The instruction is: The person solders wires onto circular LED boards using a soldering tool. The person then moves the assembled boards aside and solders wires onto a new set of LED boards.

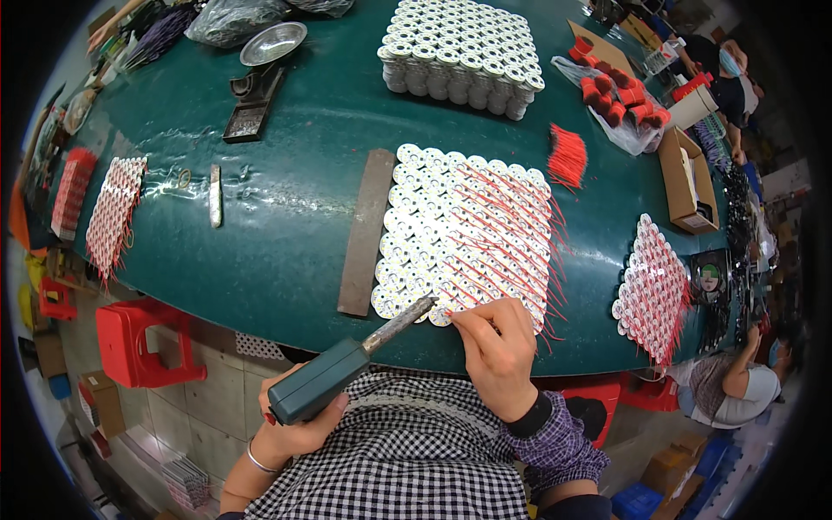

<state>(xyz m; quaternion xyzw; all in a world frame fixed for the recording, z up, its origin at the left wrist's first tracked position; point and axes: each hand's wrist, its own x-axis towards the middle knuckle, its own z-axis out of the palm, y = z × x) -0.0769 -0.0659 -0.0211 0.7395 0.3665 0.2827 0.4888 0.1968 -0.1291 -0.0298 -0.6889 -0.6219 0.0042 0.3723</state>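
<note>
My left hand is closed round the grip of a dark green soldering gun. Its long metal tip touches or hovers just over the near edge of a panel of round white circuit boards; I cannot tell which. Close beside the tip, my right hand pinches a thin red wire against the panel. Many red wires run across the right part of the panel, while the left columns carry none. A brown flat bar lies along the panel's left edge.
Behind stands a tall stack of white round-board panels. A bundle of red wires, a bag of red spools and a cardboard box are to the right. A wired panel lies nearer; a metal dish sits far left. Other people work at right.
</note>
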